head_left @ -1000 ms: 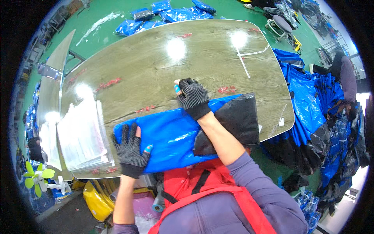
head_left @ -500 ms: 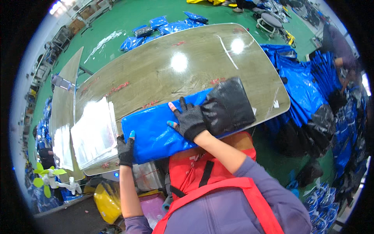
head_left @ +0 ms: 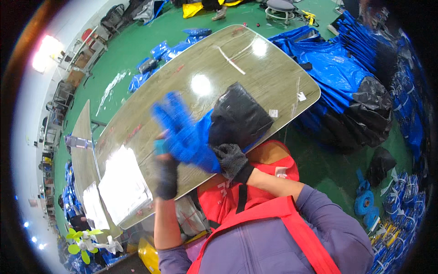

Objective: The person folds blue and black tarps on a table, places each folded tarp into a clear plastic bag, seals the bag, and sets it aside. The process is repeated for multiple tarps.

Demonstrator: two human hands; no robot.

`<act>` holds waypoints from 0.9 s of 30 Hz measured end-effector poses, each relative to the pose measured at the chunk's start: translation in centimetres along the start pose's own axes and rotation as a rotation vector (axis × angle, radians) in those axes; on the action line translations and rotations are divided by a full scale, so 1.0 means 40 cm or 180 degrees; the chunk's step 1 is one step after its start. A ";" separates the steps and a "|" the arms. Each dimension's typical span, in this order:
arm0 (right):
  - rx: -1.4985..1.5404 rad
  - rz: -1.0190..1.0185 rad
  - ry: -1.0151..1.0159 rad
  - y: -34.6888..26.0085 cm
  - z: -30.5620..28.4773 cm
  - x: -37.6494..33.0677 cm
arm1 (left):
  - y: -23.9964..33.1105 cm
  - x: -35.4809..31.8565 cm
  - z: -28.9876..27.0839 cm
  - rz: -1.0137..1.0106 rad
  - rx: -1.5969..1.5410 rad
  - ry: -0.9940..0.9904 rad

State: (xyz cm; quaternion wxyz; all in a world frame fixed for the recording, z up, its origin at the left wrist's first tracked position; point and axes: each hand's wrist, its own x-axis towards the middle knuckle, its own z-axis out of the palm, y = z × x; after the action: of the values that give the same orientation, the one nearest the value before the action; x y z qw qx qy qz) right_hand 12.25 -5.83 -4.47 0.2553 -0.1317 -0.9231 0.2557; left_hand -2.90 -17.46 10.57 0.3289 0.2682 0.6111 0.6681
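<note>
A folded blue and black plastic sheet (head_left: 239, 112) lies on the wood-patterned table. Its black end rests on the tabletop, while the blue part is raised at the left and blurred by motion. My left hand (head_left: 166, 173), smeared too, grips that raised blue end, with a teal-covered thumb showing. At the near edge, where blue meets black, my right hand (head_left: 230, 162) is closed on the sheet, its fingertips partly hidden. Both hands wear dark knit gloves. Left of the sheet, a stack of clear plastic bags (head_left: 125, 187) sits on the table.
The table (head_left: 283, 73) has a rounded far corner. Blue and black sheeting (head_left: 337, 77) is heaped at its right side. Blue packages (head_left: 159, 50) lie on the green floor beyond. A small fan with green blades (head_left: 84, 244) stands at lower left, and a round stool (head_left: 280, 9) far off.
The blue end, flat on the table before, is lifted and swung toward the black end by my left hand. My right hand has moved from the sheet's top to its near edge. The view has turned.
</note>
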 end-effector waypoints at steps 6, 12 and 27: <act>0.3016 0.0486 0.0067 0.035 0.011 0.011 | -0.108 0.158 0.244 0.2934 0.4177 -0.1448; 0.0476 -0.0356 0.0180 0.074 0.000 -0.029 | -0.131 0.195 0.291 0.1998 0.5019 -0.0788; -0.0818 0.0216 -0.0053 0.203 -0.287 0.204 | -0.211 0.221 0.267 0.0865 0.4939 -0.0275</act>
State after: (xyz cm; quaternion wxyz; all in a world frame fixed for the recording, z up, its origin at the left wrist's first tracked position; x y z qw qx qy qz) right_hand 12.51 8.64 2.92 0.2199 -0.1924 -0.9453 0.1449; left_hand 0.50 -3.50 2.98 -0.0133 0.5192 0.8513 0.0742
